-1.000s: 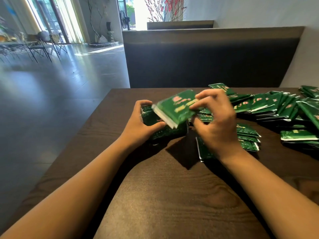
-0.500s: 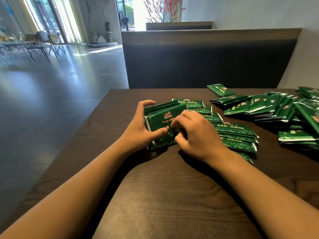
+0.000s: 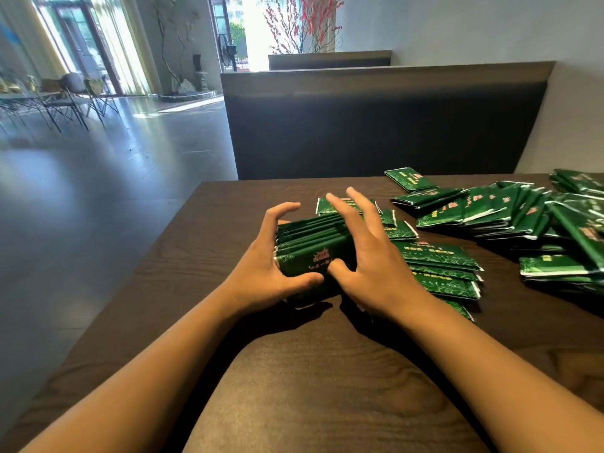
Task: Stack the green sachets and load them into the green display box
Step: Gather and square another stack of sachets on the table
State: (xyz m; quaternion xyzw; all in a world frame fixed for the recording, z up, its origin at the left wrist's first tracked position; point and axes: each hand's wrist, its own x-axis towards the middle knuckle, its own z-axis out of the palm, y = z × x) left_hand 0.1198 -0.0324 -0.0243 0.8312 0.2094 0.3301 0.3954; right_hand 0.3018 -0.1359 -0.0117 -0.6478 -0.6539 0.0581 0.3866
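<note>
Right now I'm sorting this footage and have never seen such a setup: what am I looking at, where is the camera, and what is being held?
No machine here: these are a person's bare arms, filmed by a camera worn on the head, looking forward and down. The left hand grips a packed stack of green sachets standing on edge on the dark wooden table. The right hand rests against its other side, fingers spread straight. Loose sachets lie heaped to the right. I cannot make out a display box.
</note>
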